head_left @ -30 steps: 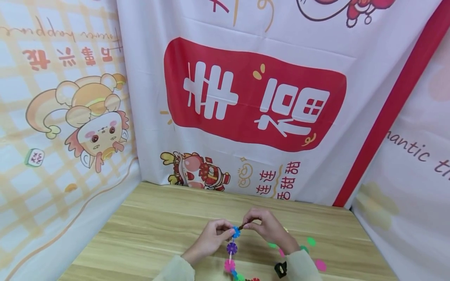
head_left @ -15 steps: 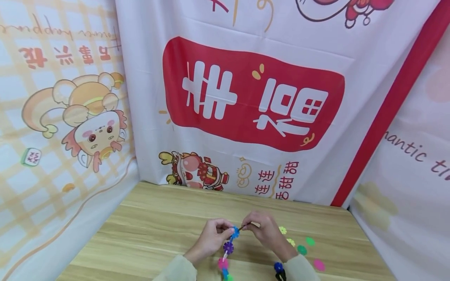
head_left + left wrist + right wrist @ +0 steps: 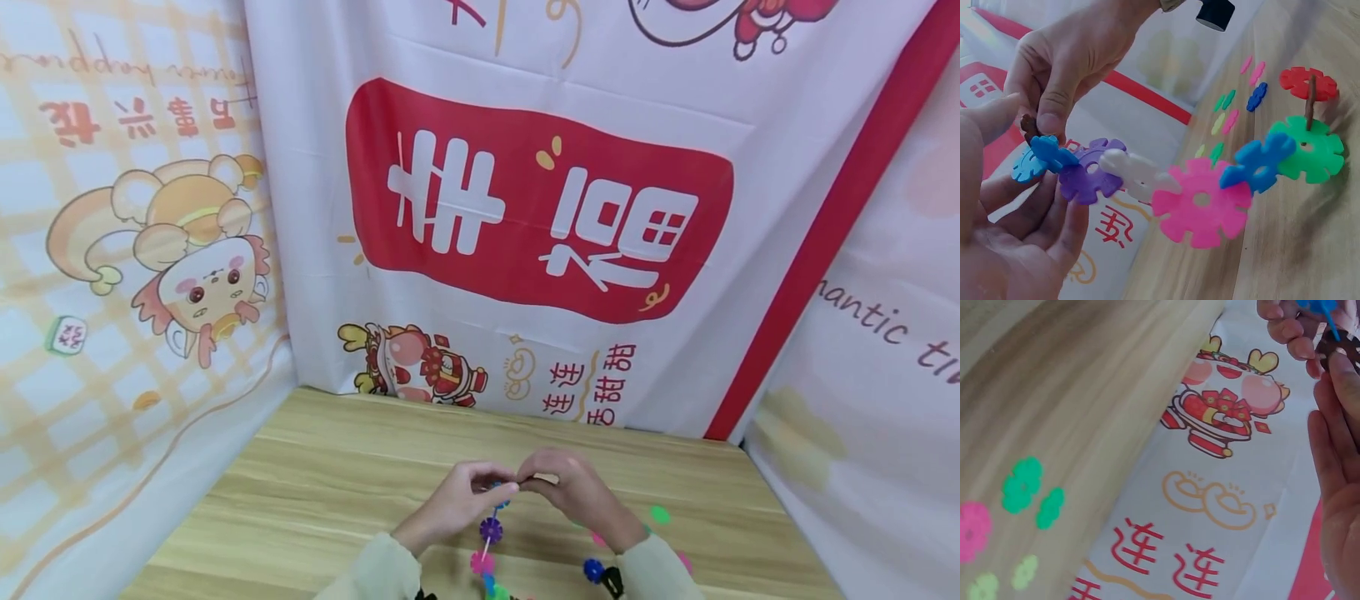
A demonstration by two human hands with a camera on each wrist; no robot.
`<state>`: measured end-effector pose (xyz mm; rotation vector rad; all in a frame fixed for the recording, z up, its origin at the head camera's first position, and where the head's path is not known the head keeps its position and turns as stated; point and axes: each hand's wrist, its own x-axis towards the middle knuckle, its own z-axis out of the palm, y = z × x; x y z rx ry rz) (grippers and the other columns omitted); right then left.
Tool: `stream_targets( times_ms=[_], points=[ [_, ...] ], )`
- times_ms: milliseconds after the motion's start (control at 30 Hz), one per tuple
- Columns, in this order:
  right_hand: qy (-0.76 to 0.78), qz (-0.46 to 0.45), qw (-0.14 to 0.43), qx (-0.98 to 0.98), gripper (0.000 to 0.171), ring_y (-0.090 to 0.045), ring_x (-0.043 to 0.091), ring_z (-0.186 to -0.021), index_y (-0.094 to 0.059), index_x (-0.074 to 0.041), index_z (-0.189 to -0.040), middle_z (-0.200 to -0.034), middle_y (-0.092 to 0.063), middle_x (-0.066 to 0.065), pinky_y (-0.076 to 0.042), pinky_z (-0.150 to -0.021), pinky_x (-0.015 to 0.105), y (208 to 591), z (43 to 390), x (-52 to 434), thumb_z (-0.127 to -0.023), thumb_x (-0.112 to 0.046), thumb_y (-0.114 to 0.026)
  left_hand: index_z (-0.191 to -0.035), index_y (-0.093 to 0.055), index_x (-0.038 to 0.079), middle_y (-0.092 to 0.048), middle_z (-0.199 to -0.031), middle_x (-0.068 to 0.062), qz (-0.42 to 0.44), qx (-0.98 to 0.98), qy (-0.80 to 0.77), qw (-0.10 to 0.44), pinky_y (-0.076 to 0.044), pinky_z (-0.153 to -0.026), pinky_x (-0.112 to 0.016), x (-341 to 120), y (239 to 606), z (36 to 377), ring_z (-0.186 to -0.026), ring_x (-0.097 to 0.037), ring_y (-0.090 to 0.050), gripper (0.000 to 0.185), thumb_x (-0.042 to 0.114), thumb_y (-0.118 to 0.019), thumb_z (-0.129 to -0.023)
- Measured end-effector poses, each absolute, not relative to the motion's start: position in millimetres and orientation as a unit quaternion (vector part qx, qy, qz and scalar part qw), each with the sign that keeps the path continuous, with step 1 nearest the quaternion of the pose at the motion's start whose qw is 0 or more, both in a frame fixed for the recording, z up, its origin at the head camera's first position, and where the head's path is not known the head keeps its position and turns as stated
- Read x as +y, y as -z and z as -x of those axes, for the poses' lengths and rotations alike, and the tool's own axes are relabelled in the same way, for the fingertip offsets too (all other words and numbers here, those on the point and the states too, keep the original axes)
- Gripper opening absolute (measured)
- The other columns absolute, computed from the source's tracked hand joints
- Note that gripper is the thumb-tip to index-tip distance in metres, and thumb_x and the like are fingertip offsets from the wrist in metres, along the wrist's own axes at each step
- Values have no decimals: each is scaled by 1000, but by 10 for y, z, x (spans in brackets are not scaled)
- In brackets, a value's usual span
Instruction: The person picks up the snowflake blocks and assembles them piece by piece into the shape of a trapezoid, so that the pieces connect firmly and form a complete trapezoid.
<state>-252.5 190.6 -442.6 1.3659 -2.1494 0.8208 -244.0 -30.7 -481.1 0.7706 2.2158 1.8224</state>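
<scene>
Snowflake chain [image 3: 1166,187], a row of flat toothed plastic discs slotted one into another, is held above the wooden table [image 3: 337,483], near its front edge, between both hands. No container is visible; all loose pieces lie directly on the table top.

From the left wrist view the chain goes, from its far end to the hands: a red disc [image 3: 1307,82] with a brown piece standing in it, a green disc [image 3: 1316,153], a blue disc [image 3: 1259,164], a big pink disc [image 3: 1200,201], a white piece [image 3: 1135,175], a purple disc [image 3: 1088,175], and at the top two blue discs [image 3: 1041,159]. The far end looks to be resting on the table, and the upper part is lifted in the air.

The left hand [image 3: 457,504] holds the top of the chain, with thumb and fingers curled around the blue end. The right hand [image 3: 573,492] pinches a small brown disc [image 3: 1029,127] between thumb and forefinger, pressed against the blue disc at the top. The fingertips of both hands nearly touch.

Beside the right hand, loose discs [image 3: 1022,484] in green, pink and pale yellow-green lie flat on the wood, apart from the chain.
</scene>
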Motion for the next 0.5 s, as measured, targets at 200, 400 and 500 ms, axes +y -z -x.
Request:
stream_targets(
  times_ms=[200,400,500],
  points=[
    [-281,-469,124,-828,16,-67,2,-86,-71,-18,-97,-95,-73,-4,-57,-79,17,4247,2461,1985,-83,-12,-74,-116,-66,18,-69,-113,-8,-262,719,-634,108,-57,-83,-22,-331,4831,2454,-104,-33,-67,32,35,-68,-89],
    [-223,-370,16,-902,18,-65,1,-87,-69,-25,-101,-95,-70,-12,-55,-78,16,4184,2339,2285,-83,-28,-74,-117,-66,13,-69,-113,-8,-249,719,-641,103,-57,-83,-22,-400,4856,2467,-99,-22,-68,37,35,-70,-87],
    [-205,-368,-6,-907,21,-66,6,-88,-70,-22,-102,-96,-70,-11,-56,-77,18,4269,2276,2460,-83,-29,-75,-118,-65,11,-69,-112,-8,-241,722,-641,100,-57,-83,-21,-436,4861,2450,-98,-18,-67,39,34,-71,-87]
  ],
)
